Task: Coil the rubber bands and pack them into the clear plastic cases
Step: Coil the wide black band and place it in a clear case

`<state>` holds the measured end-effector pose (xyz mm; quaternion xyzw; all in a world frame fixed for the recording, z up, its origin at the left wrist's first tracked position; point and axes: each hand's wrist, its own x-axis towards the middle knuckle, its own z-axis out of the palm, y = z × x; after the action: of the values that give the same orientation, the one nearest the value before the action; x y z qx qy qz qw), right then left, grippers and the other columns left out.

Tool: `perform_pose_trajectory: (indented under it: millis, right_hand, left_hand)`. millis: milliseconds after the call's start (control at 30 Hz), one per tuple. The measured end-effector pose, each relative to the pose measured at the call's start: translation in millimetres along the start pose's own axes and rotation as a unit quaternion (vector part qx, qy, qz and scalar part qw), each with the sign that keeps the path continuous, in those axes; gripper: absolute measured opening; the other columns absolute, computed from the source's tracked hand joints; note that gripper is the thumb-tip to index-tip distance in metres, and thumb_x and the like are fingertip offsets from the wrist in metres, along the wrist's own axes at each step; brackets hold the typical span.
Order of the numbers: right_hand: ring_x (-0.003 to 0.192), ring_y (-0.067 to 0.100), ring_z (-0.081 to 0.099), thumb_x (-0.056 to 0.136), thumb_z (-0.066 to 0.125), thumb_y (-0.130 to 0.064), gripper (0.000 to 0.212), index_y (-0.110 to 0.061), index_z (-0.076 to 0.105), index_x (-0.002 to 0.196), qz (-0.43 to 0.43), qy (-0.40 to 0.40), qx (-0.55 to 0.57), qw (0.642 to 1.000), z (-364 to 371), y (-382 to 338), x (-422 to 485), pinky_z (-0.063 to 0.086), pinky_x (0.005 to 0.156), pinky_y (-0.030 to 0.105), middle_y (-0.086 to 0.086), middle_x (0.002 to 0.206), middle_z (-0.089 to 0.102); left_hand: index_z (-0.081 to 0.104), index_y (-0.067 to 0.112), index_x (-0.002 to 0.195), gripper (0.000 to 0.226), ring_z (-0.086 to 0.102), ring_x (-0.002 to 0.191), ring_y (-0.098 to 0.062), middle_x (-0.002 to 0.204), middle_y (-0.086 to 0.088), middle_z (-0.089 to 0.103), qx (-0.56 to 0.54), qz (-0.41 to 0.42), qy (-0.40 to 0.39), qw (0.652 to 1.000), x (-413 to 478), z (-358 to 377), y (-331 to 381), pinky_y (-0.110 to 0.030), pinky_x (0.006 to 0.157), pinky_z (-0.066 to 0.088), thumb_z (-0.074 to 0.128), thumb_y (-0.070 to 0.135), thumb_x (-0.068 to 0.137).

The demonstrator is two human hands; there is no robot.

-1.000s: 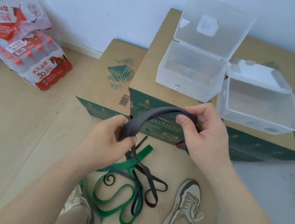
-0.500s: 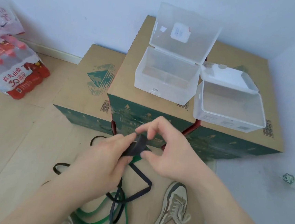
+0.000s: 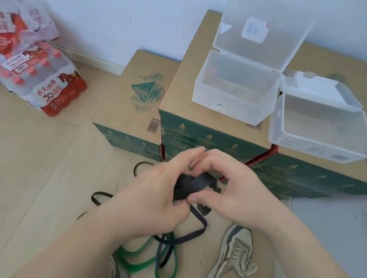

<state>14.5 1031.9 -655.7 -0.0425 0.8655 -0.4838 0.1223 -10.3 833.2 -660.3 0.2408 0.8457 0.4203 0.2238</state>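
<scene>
Presently, step in hand: I judge this to be the coiling stage; both hands work a dark rubber band point(image 3: 193, 185) into a small tight roll just above the floor point(image 3: 31, 170).
Left hand point(image 3: 151, 193): fingers wrapped round the roll from the left, thumb side pressing on it, holding the coil.
Right hand point(image 3: 229, 187): thumb and forefinger pinched on the roll's right side, steadying the outer turn.
Loose tail: a length of the same dark band hangs from the roll and trails over the green bands point(image 3: 145, 259) lying on the floor between the shoes point(image 3: 231, 260).
Cases: two clear plastic cases, the left case point(image 3: 233, 87) and the right case point(image 3: 321, 126), stand lids open and seemingly empty on the cardboard boxes point(image 3: 182, 90).
Next move, my judgement: wind in the tail, keep the pinch so the roll does not spring apart, then lift it forward and up into a case.
Edges: the near box edge and the case rims must be cleared; the left case's upright lid limits entry from behind.
Open room: bare floor to the left; water-bottle packs point(image 3: 29, 59) lie well apart.
</scene>
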Motion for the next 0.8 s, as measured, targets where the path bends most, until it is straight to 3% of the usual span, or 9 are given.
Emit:
perform_pose_trajectory:
  millis: [67,167,300,433,533,600,733,800]
  right_hand:
    - [0.102,0.009,0.066,0.074,0.09,-0.02,0.033,-0.03,0.067,0.094,0.023,0.003,0.029,0.999,2,-3,0,0.051,0.09,0.024,-0.013,0.102,0.071]
    - [0.098,0.006,0.068,0.079,0.087,-0.014,0.032,-0.028,0.068,0.101,0.033,0.004,0.062,0.998,6,-7,1,0.053,0.089,0.021,-0.016,0.1,0.073]
    - [0.097,0.004,0.068,0.082,0.084,-0.018,0.028,-0.032,0.071,0.103,0.05,0.014,0.037,0.998,11,-7,4,0.053,0.087,0.024,-0.018,0.1,0.073]
    - [0.09,0.009,0.068,0.082,0.085,-0.022,0.022,-0.032,0.071,0.095,0.06,0.039,0.035,0.997,11,-7,5,0.056,0.08,0.029,-0.011,0.095,0.072]
    - [0.086,0.01,0.069,0.08,0.087,-0.022,0.023,-0.033,0.072,0.095,0.061,0.06,0.049,0.995,5,-9,5,0.057,0.081,0.033,-0.01,0.093,0.074]
    - [0.083,0.015,0.07,0.079,0.088,-0.023,0.025,-0.034,0.072,0.095,0.067,0.044,0.067,0.995,0,-9,4,0.059,0.082,0.044,-0.008,0.091,0.074]
    - [0.084,0.018,0.069,0.081,0.087,-0.023,0.022,-0.032,0.071,0.094,0.041,0.036,0.073,0.996,-6,-8,3,0.058,0.082,0.048,-0.005,0.09,0.074]
    - [0.083,0.018,0.069,0.082,0.086,-0.018,0.023,-0.032,0.072,0.094,0.036,0.041,0.099,0.994,-7,-8,3,0.059,0.081,0.046,-0.004,0.091,0.075]
  left_hand:
    - [0.029,0.048,0.153,0.086,0.061,0.106,0.002,0.12,0.03,0.062,0.006,0.006,0.001,1.0,1,0,0,-0.023,0.083,0.051,0.068,0.018,0.082]
    - [0.027,0.047,0.154,0.086,0.059,0.123,-0.003,0.137,0.025,0.059,0.014,0.004,0.019,1.0,2,-3,-4,-0.034,0.099,0.052,0.065,0.015,0.084]
    - [0.03,0.046,0.152,0.081,0.062,0.115,-0.007,0.126,0.02,0.065,0.054,-0.005,0.044,0.998,1,-6,-11,-0.035,0.095,0.052,0.057,0.022,0.08]
    - [0.051,0.032,0.144,0.071,0.061,0.117,-0.005,0.128,0.016,0.066,0.069,0.023,0.084,0.994,4,-5,-17,-0.032,0.099,0.051,0.061,0.006,0.079]
    - [0.059,0.028,0.138,0.066,0.067,0.109,-0.004,0.113,0.017,0.071,-0.021,0.026,0.114,0.993,6,-7,-17,-0.026,0.095,0.053,0.065,-0.004,0.08]
    - [0.062,0.026,0.135,0.06,0.07,0.1,-0.01,0.102,0.013,0.073,-0.086,0.017,0.105,0.991,4,-10,-19,-0.03,0.092,0.056,0.072,-0.004,0.084]
    - [0.07,0.019,0.121,0.049,0.075,0.085,-0.027,0.092,-0.005,0.078,-0.223,0.001,0.134,0.965,2,-16,-14,-0.045,0.084,0.061,0.086,0.016,0.075]
    - [0.072,0.015,0.113,0.044,0.075,0.083,-0.034,0.089,-0.009,0.079,-0.274,-0.005,0.146,0.951,2,-18,-11,-0.044,0.081,0.062,0.088,0.019,0.072]
